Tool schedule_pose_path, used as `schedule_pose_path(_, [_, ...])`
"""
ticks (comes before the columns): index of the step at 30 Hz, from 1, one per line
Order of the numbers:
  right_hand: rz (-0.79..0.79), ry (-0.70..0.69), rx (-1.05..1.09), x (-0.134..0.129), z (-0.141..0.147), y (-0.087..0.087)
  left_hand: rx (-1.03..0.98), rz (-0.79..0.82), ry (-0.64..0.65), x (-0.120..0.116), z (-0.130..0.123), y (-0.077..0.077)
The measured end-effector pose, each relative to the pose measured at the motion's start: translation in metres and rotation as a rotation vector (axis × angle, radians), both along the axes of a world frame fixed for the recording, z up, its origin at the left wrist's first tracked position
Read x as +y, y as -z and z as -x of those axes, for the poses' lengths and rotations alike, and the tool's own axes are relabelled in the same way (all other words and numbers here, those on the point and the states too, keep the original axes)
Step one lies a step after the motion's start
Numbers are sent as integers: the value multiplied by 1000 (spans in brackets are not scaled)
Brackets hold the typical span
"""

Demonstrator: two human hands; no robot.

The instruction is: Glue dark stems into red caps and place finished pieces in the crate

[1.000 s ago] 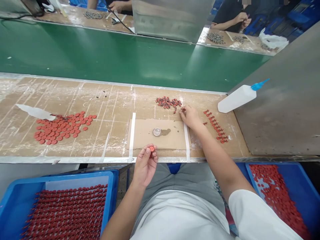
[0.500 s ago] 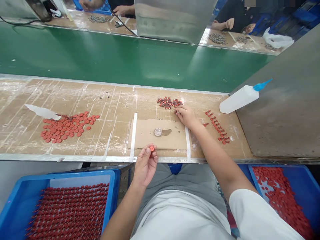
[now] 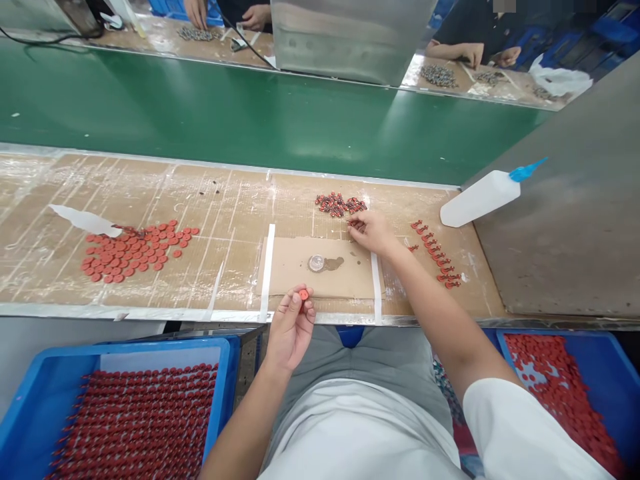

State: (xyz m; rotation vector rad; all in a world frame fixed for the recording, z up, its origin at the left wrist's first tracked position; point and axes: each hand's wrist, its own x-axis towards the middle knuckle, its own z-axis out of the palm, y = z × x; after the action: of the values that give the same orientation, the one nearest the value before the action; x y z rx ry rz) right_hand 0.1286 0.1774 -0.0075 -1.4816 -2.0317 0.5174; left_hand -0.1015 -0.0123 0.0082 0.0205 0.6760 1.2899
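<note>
My left hand (image 3: 291, 328) is at the front edge of the cardboard mat (image 3: 350, 285), its thumb and fingers pinching a small red round disc (image 3: 303, 294). The disc's face is turned up. Just in front of the pile of small red-and-dark pieces (image 3: 336, 205), my right hand (image 3: 373, 231) has its fingertips closed on one such piece (image 3: 349, 223), mostly hidden by the fingers. A small round clear dish (image 3: 316, 263) sits on the mat beside a dark wet-looking stain, between my two hands.
Loose red discs (image 3: 125, 255) lie at left by a white pointed applicator (image 3: 85, 219). Assembled red pieces (image 3: 436, 253) stand in a row at right, near a white bottle (image 3: 480, 199). Blue trays (image 3: 225, 373) flank my lap. Co-workers' hands (image 3: 473, 55) show across the green strip.
My right hand has shifted very slightly left at the pile's front, fingertips still together. My left hand keeps the red disc in nearly the same place. Co-workers' hands opposite have moved.
</note>
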Motion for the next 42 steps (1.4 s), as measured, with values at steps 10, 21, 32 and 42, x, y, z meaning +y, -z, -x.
schedule_pose_path(10, [226,173,826,-69,52,-14,52,10,-54,4,4,2])
schedule_pose_path(21, [-150,135,384,-89,73,-1,89,5,-49,2,8,1])
schedule_pose_path(32, [-187,24,281,-84,70,10,80,-25,-38,4,7,3])
schedule_pose_path(42, [-281,-33,207,-83,70,9,65,-20,-40,5,6,2])
